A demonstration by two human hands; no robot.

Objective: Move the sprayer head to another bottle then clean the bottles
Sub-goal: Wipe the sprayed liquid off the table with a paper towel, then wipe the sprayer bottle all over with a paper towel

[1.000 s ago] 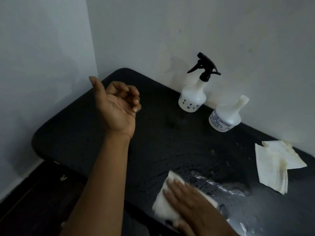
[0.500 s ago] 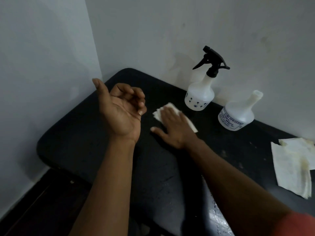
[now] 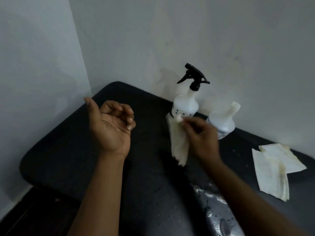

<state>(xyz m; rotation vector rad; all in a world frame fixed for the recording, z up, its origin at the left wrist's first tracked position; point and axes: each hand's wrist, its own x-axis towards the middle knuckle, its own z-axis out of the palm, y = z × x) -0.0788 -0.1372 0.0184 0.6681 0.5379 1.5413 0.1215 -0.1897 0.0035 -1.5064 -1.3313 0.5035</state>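
Where the sprayer head sat: one o'clock, on the dotted bottle by the wall, open bottle beside it.
Right hand: pinched a hanging wipe, partly hiding both bottles' bases.
Left hand: ten o'clock, loosely curled, empty.
Used wipes: three o'clock.

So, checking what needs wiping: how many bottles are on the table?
2. The sprayer bottle stands by the back wall; the open-necked bottle stands right of it, partly behind the right hand holding a tissue.

Two white bottles, one black sprayer head, three paper wipes, two bare hands, one dark table, two walls.
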